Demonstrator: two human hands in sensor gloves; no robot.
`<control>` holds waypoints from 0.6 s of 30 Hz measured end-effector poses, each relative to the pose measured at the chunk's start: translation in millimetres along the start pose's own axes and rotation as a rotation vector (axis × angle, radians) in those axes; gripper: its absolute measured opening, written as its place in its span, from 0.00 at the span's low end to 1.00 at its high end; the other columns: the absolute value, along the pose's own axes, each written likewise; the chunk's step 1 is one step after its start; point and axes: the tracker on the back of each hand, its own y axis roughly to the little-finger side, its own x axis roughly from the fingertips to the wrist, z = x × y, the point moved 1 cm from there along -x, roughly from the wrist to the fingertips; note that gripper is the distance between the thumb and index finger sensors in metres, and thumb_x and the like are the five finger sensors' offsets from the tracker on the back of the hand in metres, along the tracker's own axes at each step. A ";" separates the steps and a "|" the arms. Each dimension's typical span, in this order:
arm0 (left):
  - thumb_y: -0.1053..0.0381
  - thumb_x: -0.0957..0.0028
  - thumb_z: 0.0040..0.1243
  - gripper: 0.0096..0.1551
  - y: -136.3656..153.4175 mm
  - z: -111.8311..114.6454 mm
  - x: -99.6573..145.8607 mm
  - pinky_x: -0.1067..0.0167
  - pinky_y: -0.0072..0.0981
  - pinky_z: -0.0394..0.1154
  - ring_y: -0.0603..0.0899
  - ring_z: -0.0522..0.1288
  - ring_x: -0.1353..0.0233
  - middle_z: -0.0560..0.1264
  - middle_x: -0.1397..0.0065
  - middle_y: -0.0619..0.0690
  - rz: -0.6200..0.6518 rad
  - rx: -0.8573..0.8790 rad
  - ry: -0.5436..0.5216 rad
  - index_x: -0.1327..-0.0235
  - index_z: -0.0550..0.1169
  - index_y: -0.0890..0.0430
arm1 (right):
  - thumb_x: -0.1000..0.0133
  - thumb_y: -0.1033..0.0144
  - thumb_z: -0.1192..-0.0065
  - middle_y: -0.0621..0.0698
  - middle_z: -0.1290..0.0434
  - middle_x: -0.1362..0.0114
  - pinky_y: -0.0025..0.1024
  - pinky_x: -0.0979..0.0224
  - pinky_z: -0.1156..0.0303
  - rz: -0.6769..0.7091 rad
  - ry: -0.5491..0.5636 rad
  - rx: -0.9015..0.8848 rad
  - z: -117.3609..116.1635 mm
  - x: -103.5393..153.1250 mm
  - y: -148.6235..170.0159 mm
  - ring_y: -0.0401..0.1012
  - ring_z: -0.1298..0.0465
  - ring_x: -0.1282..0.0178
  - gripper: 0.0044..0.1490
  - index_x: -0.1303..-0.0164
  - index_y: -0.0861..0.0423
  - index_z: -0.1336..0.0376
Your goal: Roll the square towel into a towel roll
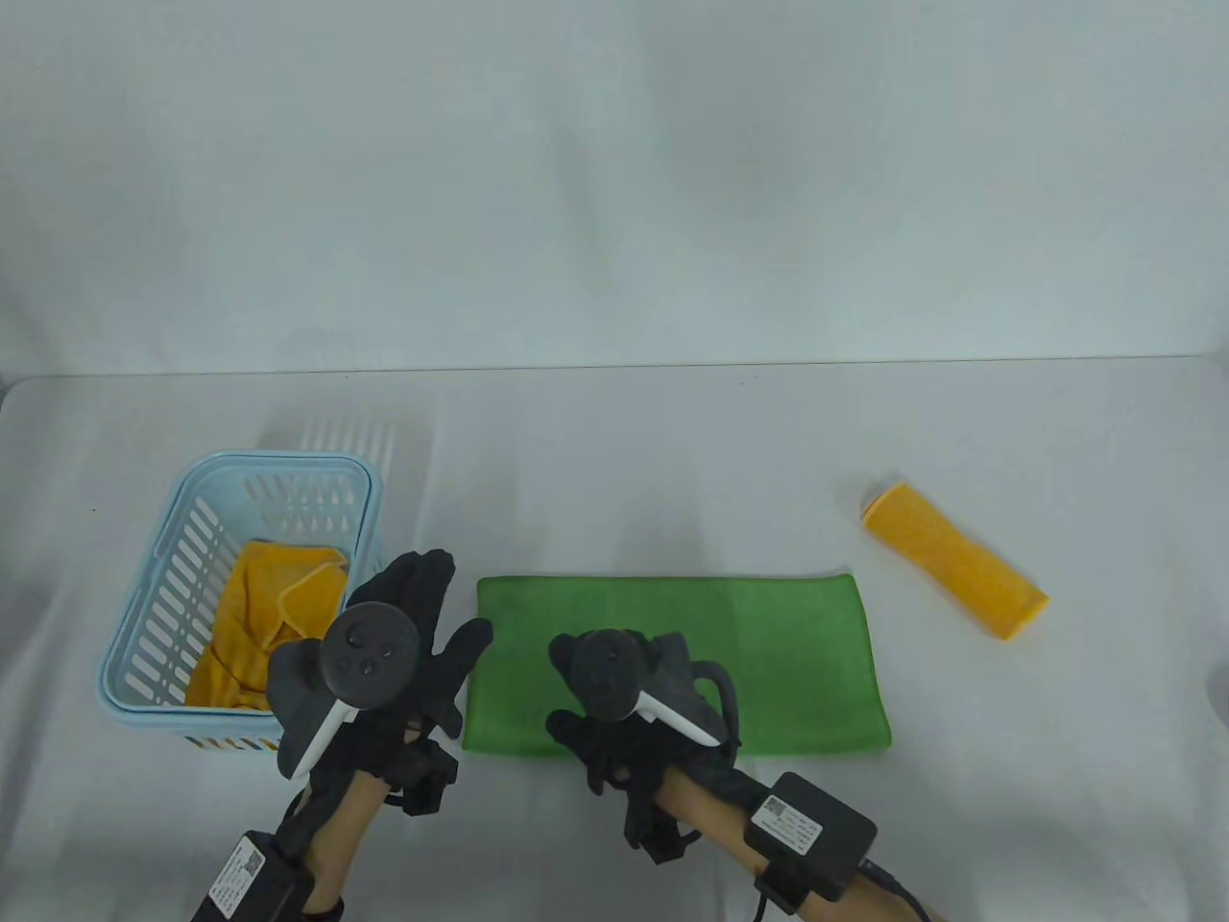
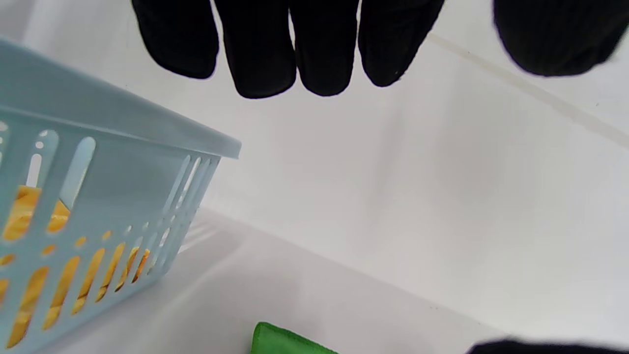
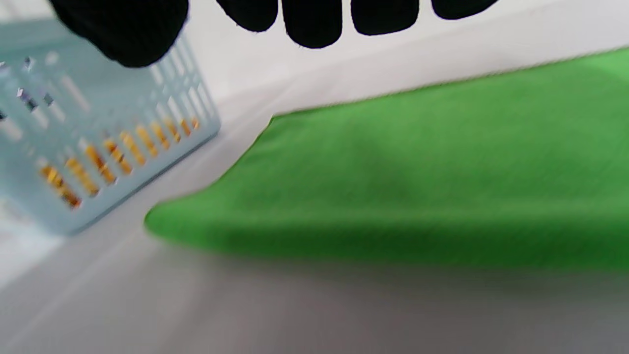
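Note:
A green towel [image 1: 730,663], folded into a wide rectangle, lies flat on the white table; the right wrist view shows its left end [image 3: 417,172] and the left wrist view one corner [image 2: 280,341]. My right hand [image 1: 576,693] hovers over the towel's near left part. Its fingertips [image 3: 314,22] hang straight and hold nothing. My left hand [image 1: 446,610] is spread just left of the towel, between it and the basket. Its fingers [image 2: 295,49] are straight and empty.
A light blue slotted basket [image 1: 163,576] stands at the left with a crumpled yellow towel [image 1: 254,615] inside; its wall [image 2: 113,196] is close to my left hand. A rolled yellow towel [image 1: 955,562] lies at the right.

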 end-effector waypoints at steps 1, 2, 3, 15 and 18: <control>0.31 0.60 0.57 0.48 1.1 -0.2 -0.5 0.27 0.64 0.64 0.66 0.67 0.20 0.64 0.18 0.51 -0.002 -0.003 -0.002 0.23 0.65 0.45 | 0.58 0.38 0.42 0.44 0.44 0.19 0.59 0.22 0.44 0.010 -0.029 0.014 -9.7 -2.9 -7.1 0.53 0.44 0.17 0.48 0.27 0.39 0.52; 0.31 0.60 0.57 0.48 2.3 -0.3 -1.0 0.27 0.64 0.64 0.66 0.67 0.20 0.64 0.18 0.51 -0.004 -0.007 -0.002 0.23 0.65 0.45 | 0.58 0.38 0.42 0.44 0.44 0.19 0.59 0.22 0.44 0.019 -0.051 0.030 -17.5 -5.1 -12.9 0.53 0.44 0.17 0.48 0.27 0.39 0.53; 0.31 0.60 0.57 0.48 3.1 -0.5 -1.3 0.27 0.64 0.64 0.66 0.67 0.20 0.64 0.18 0.51 -0.005 -0.009 -0.002 0.23 0.65 0.45 | 0.58 0.38 0.42 0.44 0.44 0.19 0.58 0.22 0.43 0.028 -0.068 0.044 -23.5 -6.8 -17.3 0.53 0.43 0.17 0.48 0.27 0.39 0.52; 0.31 0.60 0.57 0.47 5.0 0.0 -2.3 0.28 0.64 0.65 0.66 0.67 0.20 0.64 0.18 0.51 0.001 0.011 0.004 0.24 0.65 0.46 | 0.57 0.43 0.41 0.44 0.38 0.28 0.52 0.24 0.39 0.051 -0.121 0.167 -65.7 -40.6 -51.1 0.50 0.37 0.26 0.40 0.33 0.41 0.43; 0.31 0.59 0.57 0.47 4.6 0.3 -1.9 0.28 0.64 0.65 0.66 0.67 0.21 0.64 0.18 0.51 0.002 0.007 0.004 0.24 0.65 0.46 | 0.58 0.42 0.38 0.43 0.37 0.31 0.51 0.25 0.39 0.019 -0.107 0.199 -68.4 -49.3 -54.3 0.48 0.36 0.30 0.39 0.36 0.40 0.43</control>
